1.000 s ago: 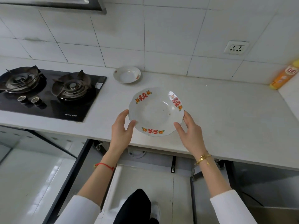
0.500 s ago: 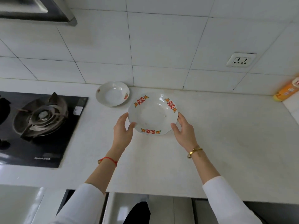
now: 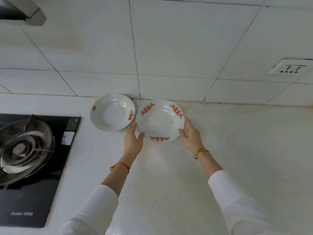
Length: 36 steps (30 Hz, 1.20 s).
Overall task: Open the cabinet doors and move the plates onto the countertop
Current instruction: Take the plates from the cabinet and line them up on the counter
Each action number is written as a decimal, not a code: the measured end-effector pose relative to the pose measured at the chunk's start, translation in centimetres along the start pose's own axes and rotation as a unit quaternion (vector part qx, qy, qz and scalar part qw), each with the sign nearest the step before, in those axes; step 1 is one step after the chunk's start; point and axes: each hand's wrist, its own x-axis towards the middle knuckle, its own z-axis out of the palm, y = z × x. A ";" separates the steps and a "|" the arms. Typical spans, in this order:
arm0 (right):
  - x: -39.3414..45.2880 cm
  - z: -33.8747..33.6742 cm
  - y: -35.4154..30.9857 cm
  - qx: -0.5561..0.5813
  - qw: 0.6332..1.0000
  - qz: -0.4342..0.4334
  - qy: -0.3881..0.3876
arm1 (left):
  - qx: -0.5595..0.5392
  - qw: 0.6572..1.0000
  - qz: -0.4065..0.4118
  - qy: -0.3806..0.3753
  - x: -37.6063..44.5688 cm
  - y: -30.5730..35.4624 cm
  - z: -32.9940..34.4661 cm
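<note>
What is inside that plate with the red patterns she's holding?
Nothing: the patterned plate looks empty, with only a few tiny specks. Whatever lies beneath it is hidden.

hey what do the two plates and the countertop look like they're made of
Both hands, left hand and right hand, hold the scalloped plate: likely glazed ceramic, glossy white with red printed motifs. The smaller plate: the same glossy glaze, showing highlights. The countertop: pale, finely speckled, probably stone or composite.

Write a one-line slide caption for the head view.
Both hands, left hand and right hand, hold a red-patterned plate beside a smaller plate on the white countertop.
</note>
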 end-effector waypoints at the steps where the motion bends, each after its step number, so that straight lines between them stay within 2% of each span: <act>1: 0.6 0.2 0.3 0.001 1.000 0.006 -0.003 | 0.004 1.000 -0.004 -0.005 0.7 -0.2 0.3; 9: 3.9 1.3 1.8 -0.024 0.999 0.030 -0.016 | 0.015 0.999 -0.022 -0.021 4.3 -1.1 2.0; 19: 4.6 1.6 1.7 -0.041 0.998 0.045 -0.022 | 0.011 0.999 -0.024 -0.029 4.9 -2.2 2.5; 25: 4.3 1.4 1.0 -0.067 0.993 0.085 -0.044 | 0.068 0.996 -0.023 -0.048 4.6 -2.2 1.9; 28: 3.3 0.7 0.7 -0.109 0.987 0.107 -0.051 | 0.079 0.996 0.004 -0.044 3.5 -1.9 1.4; 36: -2.5 -2.2 -1.0 -0.178 0.984 -0.015 -0.009 | 0.119 0.989 0.087 -0.026 -1.7 -0.4 -1.1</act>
